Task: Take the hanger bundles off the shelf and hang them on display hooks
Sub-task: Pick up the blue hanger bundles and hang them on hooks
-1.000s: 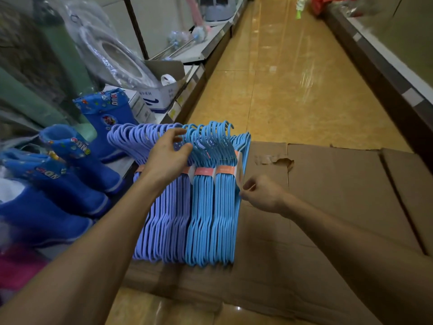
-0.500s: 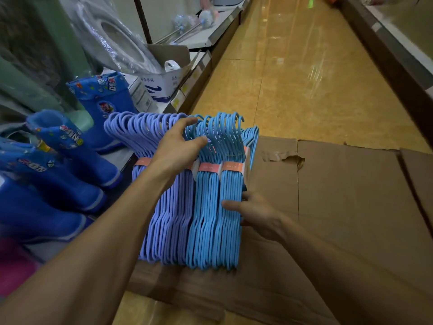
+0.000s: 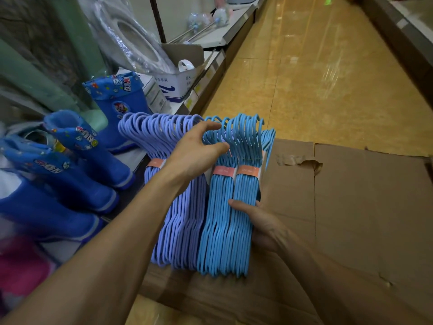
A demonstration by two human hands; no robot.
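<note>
Banded hanger bundles [image 3: 220, 207] are gripped by the left hand [image 3: 199, 153] at the hooks and the right hand [image 3: 260, 221] mid-stack; stiff, light, probably slippery.

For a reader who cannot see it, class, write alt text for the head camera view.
A person's left hand grips the hook ends of banded hanger bundles, lilac hanger bundles beside sky-blue hanger bundles, while the right hand holds the blue ones from the side. They stand over flattened cardboard, with blue children's rain boots on the shelf at left.
</note>
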